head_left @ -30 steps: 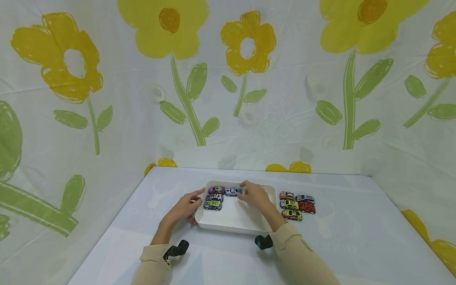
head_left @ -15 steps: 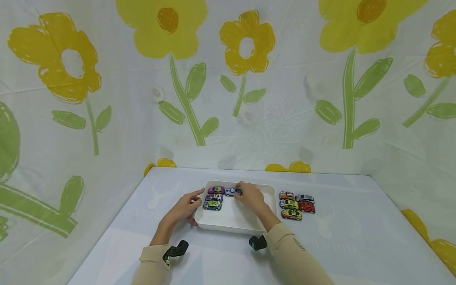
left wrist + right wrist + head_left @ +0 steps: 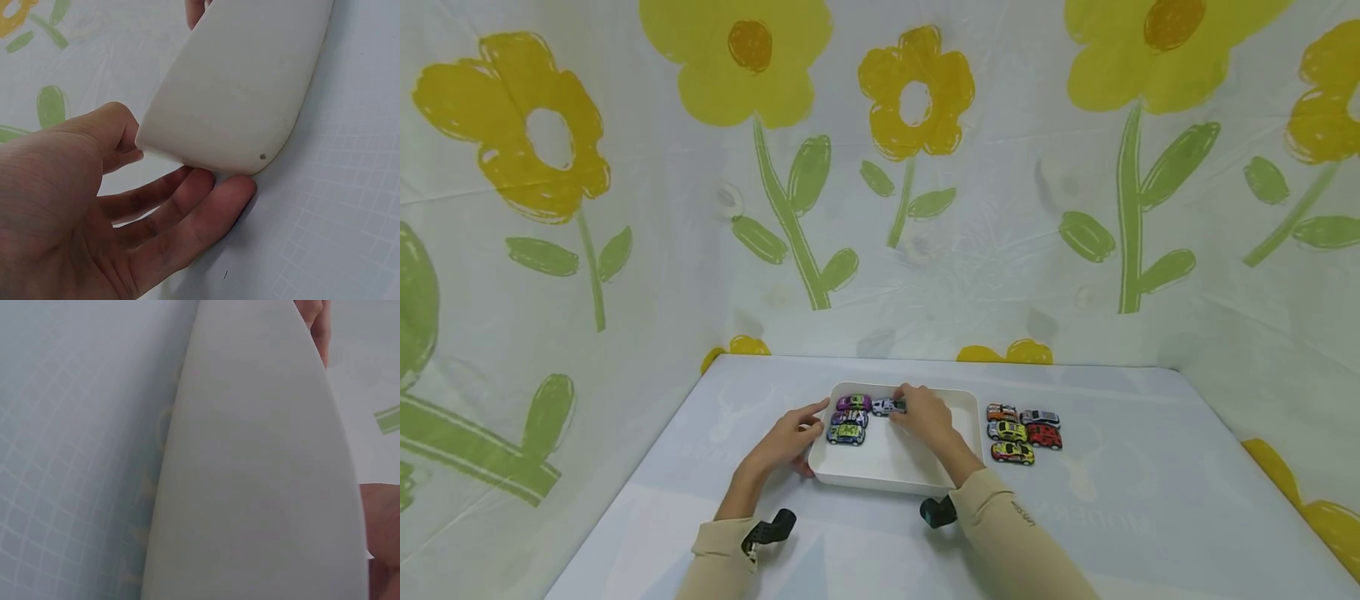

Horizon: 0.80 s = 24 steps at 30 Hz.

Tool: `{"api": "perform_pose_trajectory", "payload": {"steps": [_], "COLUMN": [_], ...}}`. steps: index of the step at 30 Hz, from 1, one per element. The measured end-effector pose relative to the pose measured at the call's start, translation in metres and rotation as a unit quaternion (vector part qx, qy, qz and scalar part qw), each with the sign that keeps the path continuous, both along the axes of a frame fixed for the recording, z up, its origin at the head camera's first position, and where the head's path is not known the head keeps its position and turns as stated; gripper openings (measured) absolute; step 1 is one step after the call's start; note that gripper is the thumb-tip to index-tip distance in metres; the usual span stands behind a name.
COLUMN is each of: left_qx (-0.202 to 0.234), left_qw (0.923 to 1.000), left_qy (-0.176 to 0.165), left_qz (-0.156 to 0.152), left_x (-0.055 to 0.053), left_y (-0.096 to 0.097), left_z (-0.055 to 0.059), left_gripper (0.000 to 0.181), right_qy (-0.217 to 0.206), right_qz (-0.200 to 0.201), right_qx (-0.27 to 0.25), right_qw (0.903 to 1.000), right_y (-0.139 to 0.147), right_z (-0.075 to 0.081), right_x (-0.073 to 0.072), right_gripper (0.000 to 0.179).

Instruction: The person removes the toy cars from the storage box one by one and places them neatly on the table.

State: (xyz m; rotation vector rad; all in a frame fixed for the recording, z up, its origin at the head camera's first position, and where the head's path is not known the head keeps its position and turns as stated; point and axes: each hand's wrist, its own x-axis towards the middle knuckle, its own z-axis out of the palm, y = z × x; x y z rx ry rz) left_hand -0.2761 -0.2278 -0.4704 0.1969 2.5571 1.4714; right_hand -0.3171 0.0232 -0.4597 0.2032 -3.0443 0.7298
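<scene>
In the head view a white tray [image 3: 887, 482] stands on the table, its left end held by my left hand [image 3: 786, 439]. The left wrist view has the thumb at the rim and several fingers [image 3: 231, 194] against the outer wall. Inside the tray, my right hand [image 3: 925, 414] pinches the right end of a silver-grey toy car [image 3: 883, 406], partly covered by the fingers. Left of that car, a purple toy car [image 3: 853, 402], a white-and-purple one [image 3: 851, 418] and a green-and-blue one [image 3: 846, 434] form a column. In the right wrist view the tray wall [image 3: 256, 456] hides most of the hand.
Right of the tray, several toy cars lie close together: an orange one [image 3: 1002, 412], a silver-blue one [image 3: 1040, 418], a red one [image 3: 1044, 436] and yellow ones [image 3: 1012, 452]. Behind the table [image 3: 1150, 467] hangs a flower-printed curtain [image 3: 1000, 250].
My right hand has shifted left, and its fingers have drawn in over the right end of the silver-grey toy car. The left hand and the tray have stayed in place.
</scene>
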Motion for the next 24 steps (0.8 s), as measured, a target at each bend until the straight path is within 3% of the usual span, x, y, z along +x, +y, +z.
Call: {"api": "perform_pose_trajectory", "payload": {"steps": [24], "left_qx": [-0.002], "left_qw": [1.0000], "left_qy": [0.001], "left_qz": [0.009], "left_x": [-0.0008], "left_y": [0.0014], "left_z": [-0.0015], "left_gripper": [0.054], "right_qy": [-0.003], "right_qz": [-0.004], "right_qx": [-0.009], "right_qw": [0.9999], "right_y": [-0.0014], "right_z": [0.0032], "right_x": [0.0044], "right_gripper": [0.028]}}
